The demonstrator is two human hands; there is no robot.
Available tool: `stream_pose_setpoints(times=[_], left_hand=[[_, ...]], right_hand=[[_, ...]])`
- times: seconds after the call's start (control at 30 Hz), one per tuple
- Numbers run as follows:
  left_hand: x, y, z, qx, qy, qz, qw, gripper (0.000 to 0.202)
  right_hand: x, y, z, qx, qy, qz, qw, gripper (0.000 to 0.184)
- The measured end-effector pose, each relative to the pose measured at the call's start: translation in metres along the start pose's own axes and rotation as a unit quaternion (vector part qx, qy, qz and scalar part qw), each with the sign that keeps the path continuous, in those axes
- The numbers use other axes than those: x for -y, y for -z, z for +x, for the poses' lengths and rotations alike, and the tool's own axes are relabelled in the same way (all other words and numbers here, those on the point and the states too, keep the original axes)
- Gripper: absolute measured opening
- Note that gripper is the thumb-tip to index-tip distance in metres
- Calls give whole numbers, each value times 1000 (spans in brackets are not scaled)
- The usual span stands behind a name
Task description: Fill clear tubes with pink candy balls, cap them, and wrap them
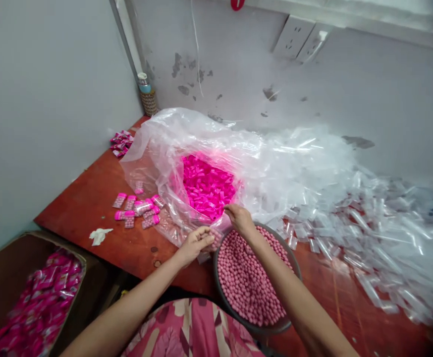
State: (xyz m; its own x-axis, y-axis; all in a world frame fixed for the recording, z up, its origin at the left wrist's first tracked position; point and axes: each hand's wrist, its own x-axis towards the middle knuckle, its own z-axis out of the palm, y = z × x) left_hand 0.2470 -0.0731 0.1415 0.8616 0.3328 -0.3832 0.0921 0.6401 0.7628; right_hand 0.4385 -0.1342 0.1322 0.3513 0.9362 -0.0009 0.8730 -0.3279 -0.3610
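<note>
My left hand [196, 244] is closed on a small clear plastic bottle [214, 239] with pink beads in it, just left of the bowl's rim. My right hand [240, 219] reaches over the bowl to the near edge of the pile of bright pink caps [209, 186]. Its fingers are pinched together, and what is between them is too small to make out. Below my right forearm stands a dark round bowl [294, 263] full of pink beads [248, 277]. The caps lie in an opened clear plastic bag [172, 148].
Several filled, pink-capped bottles [142, 207] lie left on the red table [101, 193], near a white scrap [99, 236]. Loose clear bottles [365, 238] spread at the right. A box [84, 270] of pink packets [49, 287] stands lower left. A wall rises behind.
</note>
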Motion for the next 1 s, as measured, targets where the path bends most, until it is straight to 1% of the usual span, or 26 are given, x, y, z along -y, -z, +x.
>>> stream_pose_setpoints(times=[0.1, 0.17, 0.27, 0.37, 0.5, 0.63, 0.73, 0.8, 0.83, 0.87, 0.9, 0.93, 0.97, 1.0], left_hand=[[-4, 14, 1, -35, -18, -7, 999, 34], [-7, 22, 1, -51, -29, -14, 998, 34], [-11, 31, 2, -74, -34, -26, 996, 34], [-13, 37, 5, -102, -38, -37, 993, 32], [-14, 42, 10, -133, -61, -56, 988, 30], [-17, 42, 15, -158, -95, -64, 981, 30], [-24, 34, 19, -150, -121, -78, 978, 29], [-29, 22, 20, -130, -132, -93, 978, 26], [-31, 15, 20, -116, -136, -103, 979, 25], [-33, 8, 20, -100, -137, -114, 979, 23], [-35, 0, 19, -84, -137, -124, 979, 21], [-36, -8, 18, -66, -134, -133, 980, 20], [-36, -15, 17, -49, -130, -139, 981, 20], [-36, -23, 16, -35, -125, -144, 981, 20]], right_hand=[[1, -16, 42, 29, 40, -53, 997, 26], [-1, -22, 60, 48, 68, -84, 993, 24], [-6, -25, 77, 69, 105, -118, 985, 22], [-11, -23, 83, 86, 137, -134, 978, 22], [-15, -15, 81, 87, 157, -120, 976, 21], [-17, 2, 68, 52, 142, -66, 986, 22], [-13, 20, 51, 31, 112, -5, 993, 21], [-5, 32, 35, 32, 94, 37, 994, 27], [0, 37, 26, 39, 79, 85, 992, 30], [7, 42, 17, 48, 57, 159, 985, 31], [13, 46, 8, 57, 27, 252, 966, 28], [20, 49, -1, 65, -9, 355, 932, 24], [26, 51, -9, 68, -48, 452, 888, 20], [31, 53, -17, 64, -81, 527, 843, 19]])
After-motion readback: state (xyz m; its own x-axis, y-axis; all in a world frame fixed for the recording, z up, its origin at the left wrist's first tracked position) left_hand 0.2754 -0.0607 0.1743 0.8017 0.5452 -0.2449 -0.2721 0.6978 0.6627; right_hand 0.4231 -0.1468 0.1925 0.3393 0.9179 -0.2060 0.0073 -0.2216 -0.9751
